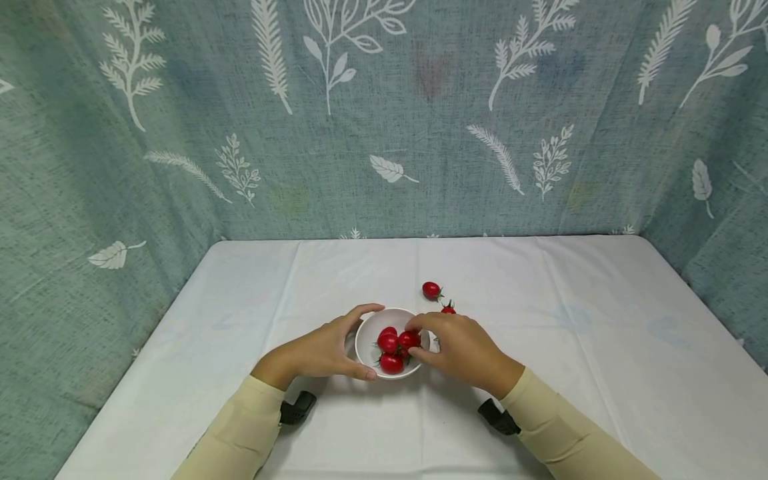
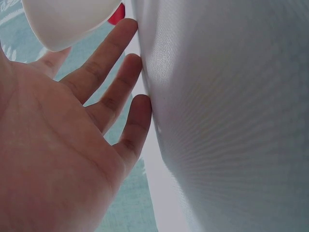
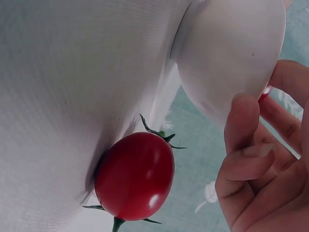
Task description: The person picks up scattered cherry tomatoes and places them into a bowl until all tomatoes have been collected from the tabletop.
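A white bowl stands on the table with several red cherry tomatoes in it. My left hand curves around the bowl's left side, thumb at the near rim and index finger at the far rim. Its other fingers stretch out beside the tablecloth in the left wrist view. Over the bowl's right rim reaches my right hand, thumb and index finger pinching a cherry tomato among the others. In the right wrist view, its curled fingers are close against the bowl's outer wall.
Beyond the bowl, a cherry tomato lies on the white tablecloth. Another tomato is partly hidden behind my right hand. One with green sepals looms large in the right wrist view. A patterned curtain surrounds the table.
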A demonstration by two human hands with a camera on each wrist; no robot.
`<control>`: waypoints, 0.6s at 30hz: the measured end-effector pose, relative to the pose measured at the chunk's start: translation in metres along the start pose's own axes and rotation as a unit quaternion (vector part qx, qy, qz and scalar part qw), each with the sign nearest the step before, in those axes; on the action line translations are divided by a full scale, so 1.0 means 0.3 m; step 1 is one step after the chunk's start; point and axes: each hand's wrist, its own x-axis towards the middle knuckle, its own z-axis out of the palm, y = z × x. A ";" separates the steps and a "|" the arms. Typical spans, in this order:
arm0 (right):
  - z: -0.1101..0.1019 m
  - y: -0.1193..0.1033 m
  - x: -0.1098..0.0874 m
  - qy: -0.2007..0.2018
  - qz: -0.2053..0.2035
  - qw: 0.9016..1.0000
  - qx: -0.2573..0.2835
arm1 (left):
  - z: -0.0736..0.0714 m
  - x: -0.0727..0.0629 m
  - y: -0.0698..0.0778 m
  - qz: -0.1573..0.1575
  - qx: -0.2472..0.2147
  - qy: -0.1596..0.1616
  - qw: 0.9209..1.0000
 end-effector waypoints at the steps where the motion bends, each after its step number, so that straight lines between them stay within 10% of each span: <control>1: 0.000 0.000 0.000 -0.001 0.000 1.000 0.002 | 0.000 0.000 0.001 -0.001 0.000 0.000 1.000; 18: 0.000 0.009 0.004 -0.031 0.011 0.999 0.028 | 0.000 -0.001 0.006 -0.005 -0.004 0.001 1.000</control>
